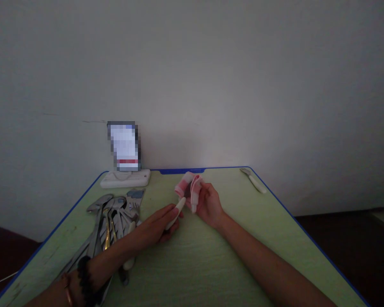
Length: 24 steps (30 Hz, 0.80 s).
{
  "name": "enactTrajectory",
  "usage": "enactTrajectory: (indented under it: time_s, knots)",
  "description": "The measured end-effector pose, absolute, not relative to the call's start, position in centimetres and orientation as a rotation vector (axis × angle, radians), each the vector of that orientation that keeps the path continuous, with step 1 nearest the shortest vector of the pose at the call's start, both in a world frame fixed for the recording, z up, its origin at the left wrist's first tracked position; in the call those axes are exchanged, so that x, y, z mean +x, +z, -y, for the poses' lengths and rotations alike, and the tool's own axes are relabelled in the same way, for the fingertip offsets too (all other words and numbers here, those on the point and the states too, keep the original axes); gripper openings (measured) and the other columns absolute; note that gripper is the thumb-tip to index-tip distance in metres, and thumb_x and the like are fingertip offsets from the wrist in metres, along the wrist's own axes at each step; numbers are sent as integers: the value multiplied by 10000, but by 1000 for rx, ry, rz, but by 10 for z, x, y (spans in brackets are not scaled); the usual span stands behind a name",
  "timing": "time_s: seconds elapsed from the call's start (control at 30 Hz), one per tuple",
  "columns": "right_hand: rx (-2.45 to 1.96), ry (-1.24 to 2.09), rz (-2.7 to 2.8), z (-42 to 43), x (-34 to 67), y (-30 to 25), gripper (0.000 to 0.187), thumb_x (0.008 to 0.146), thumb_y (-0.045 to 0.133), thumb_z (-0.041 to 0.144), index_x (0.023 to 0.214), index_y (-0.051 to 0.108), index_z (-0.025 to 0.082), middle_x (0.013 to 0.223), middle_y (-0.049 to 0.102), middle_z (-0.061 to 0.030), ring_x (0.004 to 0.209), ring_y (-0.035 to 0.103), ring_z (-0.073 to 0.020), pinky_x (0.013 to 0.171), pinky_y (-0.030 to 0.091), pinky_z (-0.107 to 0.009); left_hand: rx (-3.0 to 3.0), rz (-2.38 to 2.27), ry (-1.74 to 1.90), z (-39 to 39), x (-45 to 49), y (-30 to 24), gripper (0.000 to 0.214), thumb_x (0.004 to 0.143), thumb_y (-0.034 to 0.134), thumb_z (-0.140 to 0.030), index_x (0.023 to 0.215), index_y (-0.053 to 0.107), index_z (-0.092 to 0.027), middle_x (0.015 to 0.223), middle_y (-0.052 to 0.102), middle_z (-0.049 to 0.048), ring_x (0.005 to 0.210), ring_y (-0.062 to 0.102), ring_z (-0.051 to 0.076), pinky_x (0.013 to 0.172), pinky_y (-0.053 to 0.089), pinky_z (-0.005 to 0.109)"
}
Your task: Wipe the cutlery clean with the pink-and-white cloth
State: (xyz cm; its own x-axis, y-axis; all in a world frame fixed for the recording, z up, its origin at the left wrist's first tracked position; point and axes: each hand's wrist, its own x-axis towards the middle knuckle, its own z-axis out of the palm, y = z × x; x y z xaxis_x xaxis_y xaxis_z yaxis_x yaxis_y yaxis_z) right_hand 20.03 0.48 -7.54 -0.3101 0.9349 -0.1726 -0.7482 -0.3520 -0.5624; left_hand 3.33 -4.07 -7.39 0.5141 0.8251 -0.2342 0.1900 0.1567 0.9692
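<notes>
— How was the left hand (pixel 161 221) seen to be placed?
— A white-handled utensil (pixel 176 212) was pinched between its thumb and fingers, the handle slanted up and away; the utensil's head could not be made out.
— And the right hand (pixel 211 205)?
— A pink-and-white cloth (pixel 196 191) was pinched by its fingers, held loosely folded between the two hands, just beyond the upper tip of the handle.
— What else was seen?
— To the left of the left hand, a pile of metal cutlery (pixel 99 226) was heaped on the bench (pixel 179 273), partly covered by the forearm. Beyond it, a smartphone (pixel 125 145) was propped on a white stand (pixel 124 180). A white-handled fork (pixel 256 184) was laid to the right of the right hand, farther off.
</notes>
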Motion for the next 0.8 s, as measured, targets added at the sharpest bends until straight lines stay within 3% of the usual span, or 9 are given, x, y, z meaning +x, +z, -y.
enactTrajectory:
  time_s: [0.17,0.3,0.47,0.8]
  knots:
    - [-604,1876,493,-9,199,-83,161,760,452,239,787,587,156,630,622,-5,559,542,-138,562,455,-263,1360,-981,565,40,33,-75,397,857,346,-556,876,451,-174,603,423,-76,399,316,45,380,209,190]
    - [-721,1769,639,-10,196,-87,129,713,594,235,813,585,153,648,619,6,557,522,-117,532,412,-233,1404,-962,543,40,31,-77,391,861,342,-562,802,433,-186,594,432,-70,411,325,54,395,226,196]
    - [-712,1696,768,-6,195,-87,279,625,739,296,831,596,174,670,611,31,581,501,-87,533,366,-203,1487,-942,510,42,31,-73,407,877,340,-543,713,429,-181,554,411,-72,437,310,60,435,260,202]
    - [-725,1675,751,-8,192,-89,336,659,708,425,858,598,178,741,640,5,653,548,-117,578,404,-232,1407,-960,519,42,34,-71,407,858,369,-555,881,484,-165,598,439,-72,426,311,51,411,229,194]
